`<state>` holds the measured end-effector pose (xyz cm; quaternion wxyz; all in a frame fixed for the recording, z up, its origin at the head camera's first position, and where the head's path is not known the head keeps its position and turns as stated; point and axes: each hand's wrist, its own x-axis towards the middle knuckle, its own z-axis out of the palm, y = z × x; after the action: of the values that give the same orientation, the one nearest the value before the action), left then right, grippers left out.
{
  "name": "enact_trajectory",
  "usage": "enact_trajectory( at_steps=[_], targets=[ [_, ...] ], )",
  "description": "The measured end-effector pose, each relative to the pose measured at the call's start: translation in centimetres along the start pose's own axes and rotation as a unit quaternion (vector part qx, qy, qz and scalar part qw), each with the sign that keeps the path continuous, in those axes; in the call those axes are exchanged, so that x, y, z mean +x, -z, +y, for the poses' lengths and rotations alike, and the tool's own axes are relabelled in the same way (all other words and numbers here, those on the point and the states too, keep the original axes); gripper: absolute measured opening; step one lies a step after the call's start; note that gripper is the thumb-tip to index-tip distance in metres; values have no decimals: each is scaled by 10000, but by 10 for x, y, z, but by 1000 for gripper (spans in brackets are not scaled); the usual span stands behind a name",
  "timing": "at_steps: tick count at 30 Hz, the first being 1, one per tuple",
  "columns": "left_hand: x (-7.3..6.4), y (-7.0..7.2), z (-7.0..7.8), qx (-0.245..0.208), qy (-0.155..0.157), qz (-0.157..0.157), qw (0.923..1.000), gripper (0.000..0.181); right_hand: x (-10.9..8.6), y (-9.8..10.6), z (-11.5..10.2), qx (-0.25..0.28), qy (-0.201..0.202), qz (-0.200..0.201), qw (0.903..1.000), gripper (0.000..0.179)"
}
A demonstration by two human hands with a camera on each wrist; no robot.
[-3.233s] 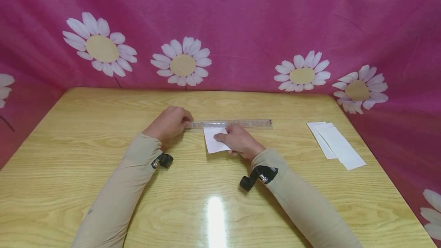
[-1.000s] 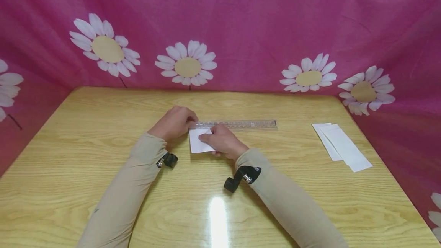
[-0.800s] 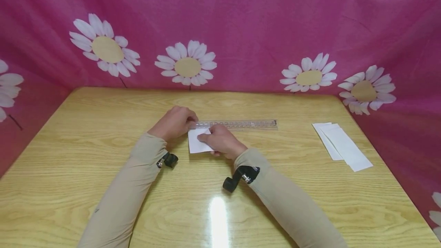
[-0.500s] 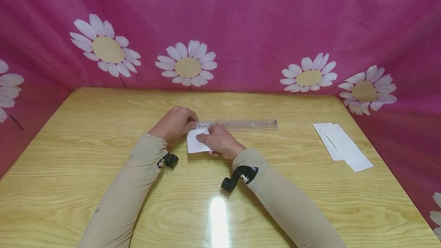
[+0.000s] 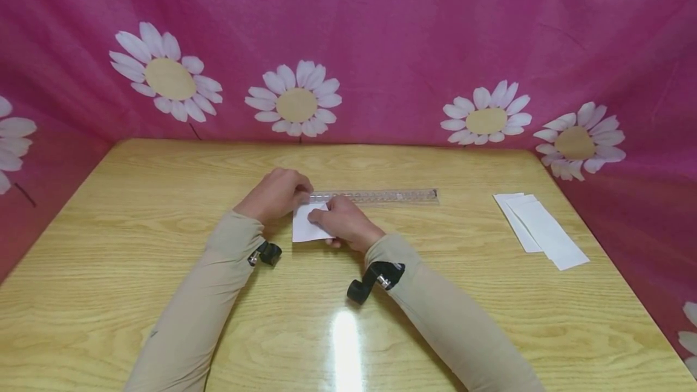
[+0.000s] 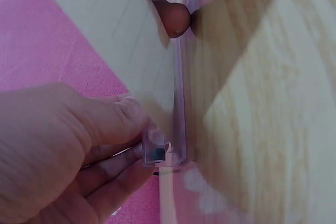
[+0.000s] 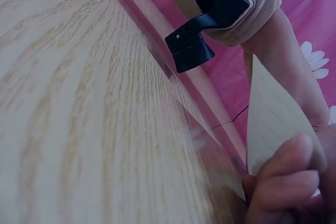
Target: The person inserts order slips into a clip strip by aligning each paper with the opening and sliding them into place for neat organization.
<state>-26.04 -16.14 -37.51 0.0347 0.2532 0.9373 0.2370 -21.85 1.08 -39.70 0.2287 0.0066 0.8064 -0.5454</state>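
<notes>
A clear plastic ruler (image 5: 386, 196) lies across the middle of the table. My left hand (image 5: 278, 193) pinches its left end, and in the left wrist view the thumb presses on the ruler's end (image 6: 157, 150). A white piece of paper (image 5: 305, 225) meets the ruler's near edge, right beside my left fingers. My right hand (image 5: 348, 222) pinches this paper, thumb on top and fingers beneath. Faint lines show on the paper (image 6: 115, 24) in the left wrist view. In the right wrist view the paper (image 7: 270, 114) stands tilted off the wood, above my right fingers (image 7: 286, 179).
Overlapping white paper strips (image 5: 539, 231) lie near the table's right edge. Behind the wooden table (image 5: 294, 337) hangs a pink cloth (image 5: 381, 47) printed with daisies. A small black camera mount sits on each wrist.
My right hand has slid the paper leftward along the ruler, from mid-ruler to beside my left hand, moving only slightly in the last second. My left hand keeps its hold on the ruler's end.
</notes>
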Motion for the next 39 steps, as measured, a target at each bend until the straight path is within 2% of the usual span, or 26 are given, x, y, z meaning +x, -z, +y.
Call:
enact_trajectory(
  at_steps=[7, 15, 23, 31, 39],
  targets=[
    [-1, 0, 2, 19, 17, 26, 10000, 18, -3, 5, 0, -6, 145, -210, 9997, 18],
    [0, 0, 4, 19, 29, -48, 10000, 19, -10, 17, 3, -533, 109, -336, 9980, 38],
    [0, -1, 2, 87, -14, 45, 10000, 18, -17, 28, 6, -769, 155, -451, 9959, 41],
    [1, -3, 0, 223, -178, 85, 9996, 18, -22, 45, 12, -807, 207, -255, 9962, 45],
    [3, -5, 2, 220, 10, 26, 9998, 19, -30, 73, 15, -995, 274, 148, 9945, 37]
  ],
)
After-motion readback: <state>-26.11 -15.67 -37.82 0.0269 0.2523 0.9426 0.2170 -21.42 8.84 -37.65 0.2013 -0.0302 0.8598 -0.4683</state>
